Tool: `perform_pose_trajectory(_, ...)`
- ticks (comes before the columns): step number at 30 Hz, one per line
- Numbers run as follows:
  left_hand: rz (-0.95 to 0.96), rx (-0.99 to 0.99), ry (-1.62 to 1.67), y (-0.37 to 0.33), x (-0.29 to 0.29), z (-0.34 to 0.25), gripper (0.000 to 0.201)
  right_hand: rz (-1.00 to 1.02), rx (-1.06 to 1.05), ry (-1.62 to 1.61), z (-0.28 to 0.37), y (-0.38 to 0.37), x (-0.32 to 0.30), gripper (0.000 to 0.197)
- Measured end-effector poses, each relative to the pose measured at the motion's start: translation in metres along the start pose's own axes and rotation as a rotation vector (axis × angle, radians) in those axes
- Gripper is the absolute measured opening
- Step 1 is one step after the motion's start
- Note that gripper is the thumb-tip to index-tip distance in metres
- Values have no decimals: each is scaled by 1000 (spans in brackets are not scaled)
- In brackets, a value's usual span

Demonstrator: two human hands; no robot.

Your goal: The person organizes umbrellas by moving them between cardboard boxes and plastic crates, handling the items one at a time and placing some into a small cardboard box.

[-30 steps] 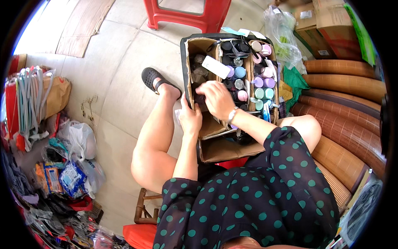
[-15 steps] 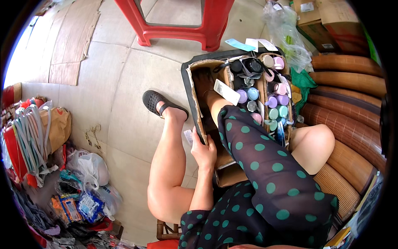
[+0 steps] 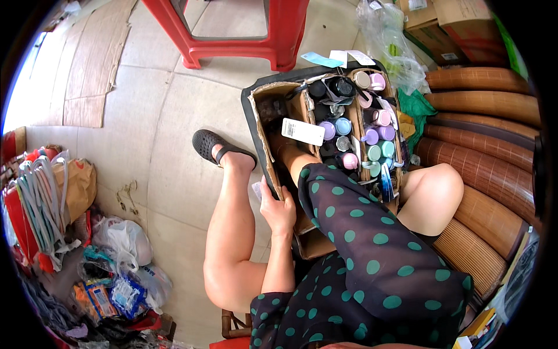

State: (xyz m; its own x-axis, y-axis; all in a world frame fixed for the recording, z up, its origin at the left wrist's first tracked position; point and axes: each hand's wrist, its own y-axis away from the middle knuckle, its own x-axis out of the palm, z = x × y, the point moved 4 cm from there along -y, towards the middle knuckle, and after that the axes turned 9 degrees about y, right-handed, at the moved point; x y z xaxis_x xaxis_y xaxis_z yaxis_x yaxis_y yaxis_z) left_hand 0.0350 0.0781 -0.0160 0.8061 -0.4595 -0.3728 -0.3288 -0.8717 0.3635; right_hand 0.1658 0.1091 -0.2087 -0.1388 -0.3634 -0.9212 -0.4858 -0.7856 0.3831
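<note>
Seated person, head view straight down. Left hand (image 3: 279, 210) grips the left wall of the box (image 3: 272, 116), fingers curled over the cardboard edge near its near-left corner, thumb on the outside. Right hand is hidden: the right arm in a dark sleeve (image 3: 337, 203) with green dots runs forward into the box and the forearm vanishes behind the tag (image 3: 303, 131), so whether it is clenched or loose cannot be told. The box is an open cardboard carton sitting in a black tray (image 3: 249, 116) on the floor (image 3: 145, 145) between the person's legs, far edge toward the red stool (image 3: 244, 35). Left compartment of the box is mostly bare cardboard; a white tag lies across the divider near the middle. Right compartments are packed with small jars (image 3: 372, 136) with round lids (purple, blue, pink, teal, black), standing upright in rows along the right wall. Left foot in a black sandal (image 3: 209, 144) rests on the floor just left of the tray. Right knee (image 3: 433, 186) is at the box's right side, against rolled mats (image 3: 482, 168) stacked along the right. Plastic bags (image 3: 125, 241) and clutter are piled at the floor's left edge, well apart from the box. Cartons (image 3: 442, 23) stand at the far right corner.
</note>
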Motion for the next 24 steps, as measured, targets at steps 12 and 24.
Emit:
perform_pose_trajectory(12, 15, -12, 15, 2, 2, -6, 49, -16, 20, -8, -20, -28, 12, 53)
perform_pose_trajectory(24, 9, -27, 67, 2, 2, 3, 50, 78, -27, 34, -9, 7, 13, 53)
